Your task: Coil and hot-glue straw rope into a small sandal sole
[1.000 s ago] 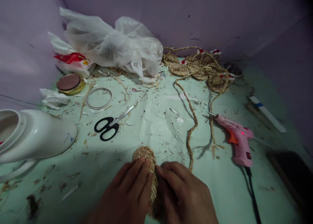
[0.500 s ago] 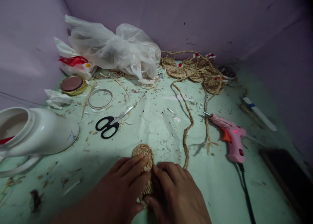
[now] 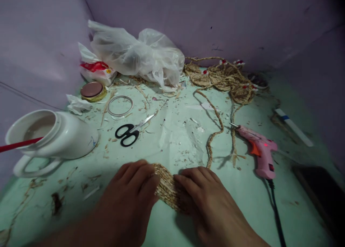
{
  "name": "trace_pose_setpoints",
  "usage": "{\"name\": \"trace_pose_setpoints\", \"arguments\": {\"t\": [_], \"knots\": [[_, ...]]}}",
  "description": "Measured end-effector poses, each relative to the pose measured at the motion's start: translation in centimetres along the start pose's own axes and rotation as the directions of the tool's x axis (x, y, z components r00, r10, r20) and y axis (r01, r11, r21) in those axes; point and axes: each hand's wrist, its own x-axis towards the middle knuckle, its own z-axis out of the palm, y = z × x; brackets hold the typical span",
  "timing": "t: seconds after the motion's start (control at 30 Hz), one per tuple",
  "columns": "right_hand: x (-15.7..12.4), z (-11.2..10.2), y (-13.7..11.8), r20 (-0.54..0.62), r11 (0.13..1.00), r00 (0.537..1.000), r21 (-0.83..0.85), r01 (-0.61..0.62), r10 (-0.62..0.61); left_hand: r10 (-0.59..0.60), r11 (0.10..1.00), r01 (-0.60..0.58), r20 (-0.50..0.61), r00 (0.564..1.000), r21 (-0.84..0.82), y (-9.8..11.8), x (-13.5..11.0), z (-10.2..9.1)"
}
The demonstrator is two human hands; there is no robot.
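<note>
A coiled, woven straw-rope piece (image 3: 167, 186) is held low over the green table, its flat face showing between my hands. My left hand (image 3: 132, 189) grips its left end, fingers curled over the edge. On the right end, my right hand (image 3: 206, 195) is closed round it, with the thumb hidden. A braided straw rope (image 3: 212, 139) runs from behind my right hand to the pile at the back. To the right lies a pink hot glue gun (image 3: 260, 151) with a red light lit. Black-handled scissors (image 3: 132, 132) lie open ahead on the left.
A white jug (image 3: 72, 135) lies tipped at left, a red stick in its mouth. Behind are a round tin (image 3: 93, 91), a tape ring (image 3: 120, 105), a plastic bag (image 3: 142, 56) and coiled straw pieces (image 3: 223, 78) with red-white decorations. A dark phone-like slab (image 3: 320, 193) lies right; straw scraps litter the table.
The straw coil has turned from pointing away from me to slanting across between my hands. My left hand has moved off its face to the left end. The view has shifted slightly left.
</note>
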Motion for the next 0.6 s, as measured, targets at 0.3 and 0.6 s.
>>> {"name": "trace_pose_setpoints", "arguments": {"t": [0.3, 0.6], "knots": [[-0.7, 1.5, -0.2, -0.123, 0.997, 0.990, 0.038, -0.062, 0.066, 0.112, 0.986, -0.056, 0.378, 0.919, -0.156, -0.8, 3.3, 0.4], [-1.2, 2.1, 0.5, -0.222, 0.999, 0.974, 0.030, -0.030, 0.036, 0.082, 0.981, -0.008, 0.377, 0.923, -0.194, -0.8, 3.7, 0.2]]}}
